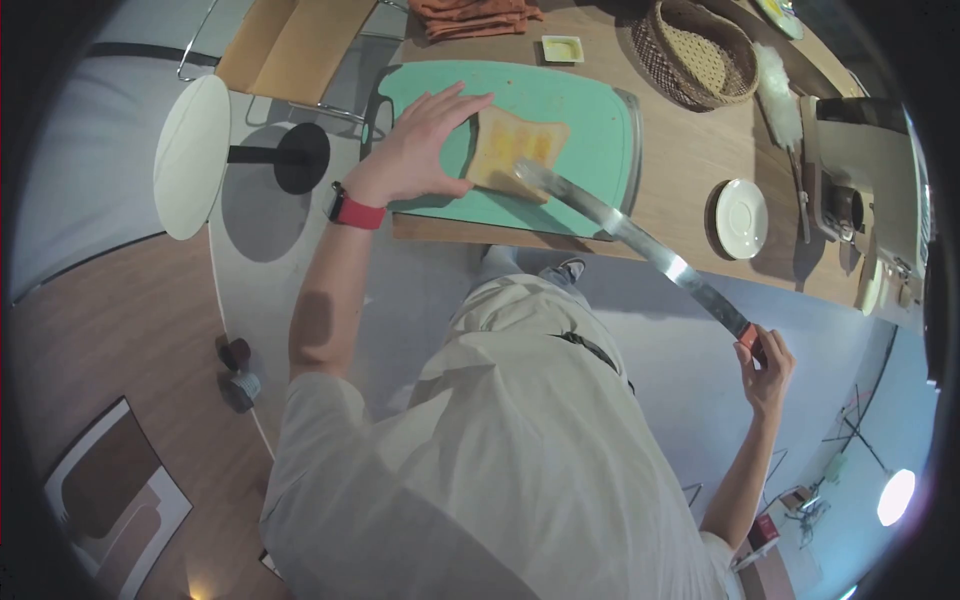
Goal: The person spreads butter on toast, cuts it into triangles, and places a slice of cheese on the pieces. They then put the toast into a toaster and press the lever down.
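A slice of bread (505,150) with yellow patches on its top lies on the green cutting board (420,85). My left hand (420,150), with a red-strapped watch at the wrist, curves around the slice's left end, thumb at the lower corner and fingers by the upper one. The orange-red handle of a long knife (640,240) is in the closed fingers of my right hand (766,368), out beyond the table's front edge. Its blade slants up and left, with the rounded tip over the right part of the slice.
Behind the board are a small square dish (562,49) with something yellow, an orange cloth (470,18) and a woven basket (738,62). A white saucer (741,220) sits to the right. Left of the table stand a round white stool (190,158) and a chair (290,45).
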### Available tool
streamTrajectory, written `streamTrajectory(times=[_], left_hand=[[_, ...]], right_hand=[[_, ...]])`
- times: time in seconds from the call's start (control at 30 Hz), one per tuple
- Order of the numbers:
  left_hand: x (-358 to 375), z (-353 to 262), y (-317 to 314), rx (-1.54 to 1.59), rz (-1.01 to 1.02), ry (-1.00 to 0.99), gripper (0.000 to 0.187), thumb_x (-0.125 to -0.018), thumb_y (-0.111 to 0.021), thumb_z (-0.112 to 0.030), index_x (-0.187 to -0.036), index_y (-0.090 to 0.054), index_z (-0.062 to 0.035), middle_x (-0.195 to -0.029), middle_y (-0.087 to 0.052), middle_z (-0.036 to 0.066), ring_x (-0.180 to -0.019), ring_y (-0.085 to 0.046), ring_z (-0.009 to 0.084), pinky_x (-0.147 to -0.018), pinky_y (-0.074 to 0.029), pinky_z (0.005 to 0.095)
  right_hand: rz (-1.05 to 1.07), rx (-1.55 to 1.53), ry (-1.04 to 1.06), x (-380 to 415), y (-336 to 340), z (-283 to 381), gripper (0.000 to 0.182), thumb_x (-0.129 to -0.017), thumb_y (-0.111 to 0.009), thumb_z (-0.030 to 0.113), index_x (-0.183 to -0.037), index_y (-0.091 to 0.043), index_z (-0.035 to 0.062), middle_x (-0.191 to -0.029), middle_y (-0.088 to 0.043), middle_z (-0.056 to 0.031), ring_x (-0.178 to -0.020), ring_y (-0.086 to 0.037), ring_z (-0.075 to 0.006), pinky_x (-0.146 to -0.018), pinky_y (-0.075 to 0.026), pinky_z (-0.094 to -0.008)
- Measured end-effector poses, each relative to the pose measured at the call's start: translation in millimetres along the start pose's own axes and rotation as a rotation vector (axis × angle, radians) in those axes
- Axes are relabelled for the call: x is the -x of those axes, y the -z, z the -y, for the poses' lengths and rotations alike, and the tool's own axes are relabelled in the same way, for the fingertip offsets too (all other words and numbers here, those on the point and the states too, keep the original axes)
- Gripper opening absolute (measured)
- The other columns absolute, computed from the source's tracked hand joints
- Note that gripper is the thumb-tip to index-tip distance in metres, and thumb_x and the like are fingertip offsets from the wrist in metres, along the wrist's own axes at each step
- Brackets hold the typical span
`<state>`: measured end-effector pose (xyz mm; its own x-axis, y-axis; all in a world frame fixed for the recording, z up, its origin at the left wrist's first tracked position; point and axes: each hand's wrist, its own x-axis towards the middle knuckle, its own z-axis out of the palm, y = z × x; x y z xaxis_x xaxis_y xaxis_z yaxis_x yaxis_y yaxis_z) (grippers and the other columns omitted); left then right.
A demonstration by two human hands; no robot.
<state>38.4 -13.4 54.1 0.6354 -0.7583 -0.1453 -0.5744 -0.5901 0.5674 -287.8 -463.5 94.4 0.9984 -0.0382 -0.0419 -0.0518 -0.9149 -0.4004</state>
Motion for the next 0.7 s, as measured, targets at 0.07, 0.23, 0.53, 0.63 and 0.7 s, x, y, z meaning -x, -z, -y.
streamTrajectory(times=[0.07,0.23,0.53,0.63,0.7], left_hand=[[-0.4,3.0,-0.2,-0.003,0.0,-0.017,0.093,-0.07,-0.079,-0.014,-0.149,-0.031,-0.0135,-0.15,-0.038,0.009,-0.145,-0.023,0.0299,-0.118,-0.02,0.0489],[-2.1,7.6,-2.4,-0.014,0.003,-0.044,0.096,-0.068,-0.081,-0.015,-0.15,-0.03,-0.0139,-0.148,-0.039,0.015,-0.145,-0.023,0.031,-0.119,-0.018,0.0481],[-1.4,7.7,-3.1,-0.076,-0.008,-0.063,0.091,-0.071,-0.079,-0.017,-0.149,-0.032,-0.0124,-0.148,-0.039,0.016,-0.145,-0.022,0.0298,-0.12,-0.016,0.0498],[1.4,7.9,-3.6,-0.077,-0.007,-0.063,0.091,-0.071,-0.08,-0.018,-0.149,-0.032,-0.0127,-0.148,-0.039,0.016,-0.145,-0.022,0.0298,-0.119,-0.016,0.0498],[1.5,7.3,-2.4,-0.081,-0.001,-0.052,0.093,-0.071,-0.079,-0.019,-0.149,-0.031,-0.0133,-0.15,-0.036,0.017,-0.146,-0.022,0.0286,-0.12,-0.015,0.0485]], right_hand=[[-0.021,-0.018,0.006,-11.0,-7.2,10.6,0.043,-0.094,-0.063,0.041,-0.105,-0.065,-0.0004,-0.074,-0.05,-0.005,-0.057,-0.043,-0.0135,-0.049,-0.039,-0.025],[-0.002,0.151,0.053,-13.7,-13.2,19.5,0.036,-0.094,-0.063,0.038,-0.106,-0.066,0.0041,-0.075,-0.056,-0.0027,-0.058,-0.051,-0.0117,-0.052,-0.042,-0.0243],[-0.048,0.065,-0.039,16.2,-2.0,15.4,0.034,-0.093,-0.066,0.035,-0.1,-0.064,0.0015,-0.074,-0.05,-0.0032,-0.057,-0.043,-0.0116,-0.05,-0.035,-0.0248],[-0.083,0.05,-0.066,16.5,-13.8,19.2,0.041,-0.094,-0.063,0.041,-0.101,-0.065,0.0009,-0.071,-0.048,-0.0018,-0.055,-0.039,-0.0106,-0.048,-0.032,-0.0254],[-0.068,0.075,-0.089,15.4,-21.7,20.1,0.041,-0.094,-0.062,0.042,-0.102,-0.065,0.0018,-0.073,-0.051,-0.0024,-0.057,-0.043,-0.0109,-0.049,-0.036,-0.0252]])
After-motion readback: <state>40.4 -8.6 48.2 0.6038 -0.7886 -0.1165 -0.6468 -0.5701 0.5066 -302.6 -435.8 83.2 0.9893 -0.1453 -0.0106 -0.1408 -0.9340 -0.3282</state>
